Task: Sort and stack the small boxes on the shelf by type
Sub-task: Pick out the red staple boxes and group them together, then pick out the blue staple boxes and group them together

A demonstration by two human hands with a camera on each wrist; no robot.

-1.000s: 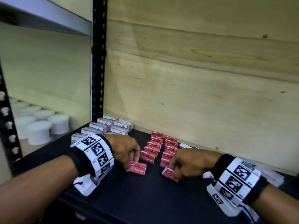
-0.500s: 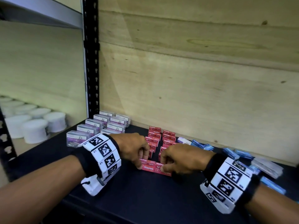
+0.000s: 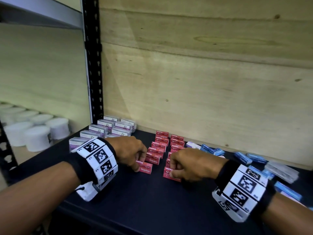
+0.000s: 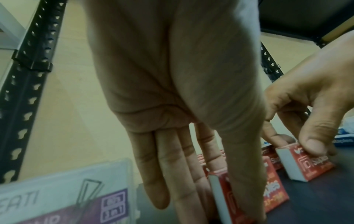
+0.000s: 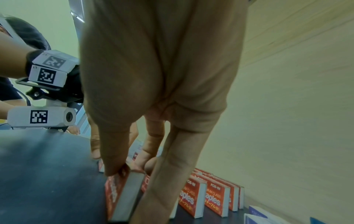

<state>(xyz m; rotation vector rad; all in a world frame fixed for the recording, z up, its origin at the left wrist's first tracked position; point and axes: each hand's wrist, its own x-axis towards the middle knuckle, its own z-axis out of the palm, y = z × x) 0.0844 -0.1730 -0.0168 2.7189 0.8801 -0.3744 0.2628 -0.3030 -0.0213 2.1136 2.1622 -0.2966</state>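
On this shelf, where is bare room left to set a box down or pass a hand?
Free: the dark shelf front strip, nearer than both hands, and the lane between the two red staples rows, which the left hand and right hand flank. Crowded: the clear paper-clip boxes back left, the loose blue boxes on the right.

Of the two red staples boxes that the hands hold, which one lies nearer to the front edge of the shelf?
The red staples box under the right hand; the left hand holds its red box slightly farther back, ending the left row.
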